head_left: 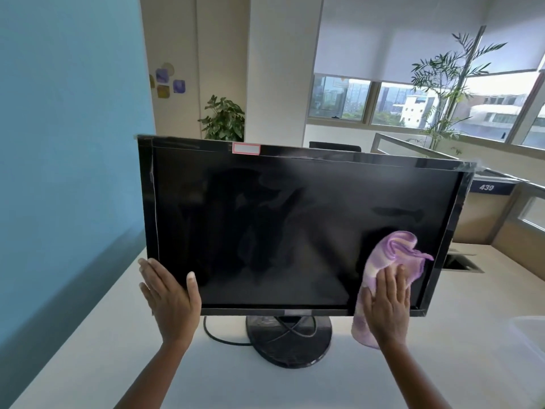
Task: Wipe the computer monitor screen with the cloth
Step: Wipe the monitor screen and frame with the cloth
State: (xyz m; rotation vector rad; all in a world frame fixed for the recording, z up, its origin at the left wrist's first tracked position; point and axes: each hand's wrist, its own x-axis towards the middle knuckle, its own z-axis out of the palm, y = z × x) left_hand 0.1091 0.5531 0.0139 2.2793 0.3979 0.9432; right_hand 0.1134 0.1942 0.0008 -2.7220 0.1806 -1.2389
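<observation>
A black computer monitor (280, 219) stands on a round black base (290, 339) on the white desk (224, 379), its dark screen facing me. My left hand (169, 299) grips the monitor's lower left corner, thumb on the screen and fingers behind the bezel. My right hand (387, 302) presses a purple and white cloth (396, 255) flat against the lower right part of the screen. The cloth bunches above my fingers and hangs below the monitor's bottom edge.
A black cable (218, 338) runs from the base to the left. A blue partition (67, 143) stands on the left. A clear plastic bin (528, 335) sits at the desk's right edge. A cable cutout (461, 262) lies behind the monitor; plants and windows are beyond.
</observation>
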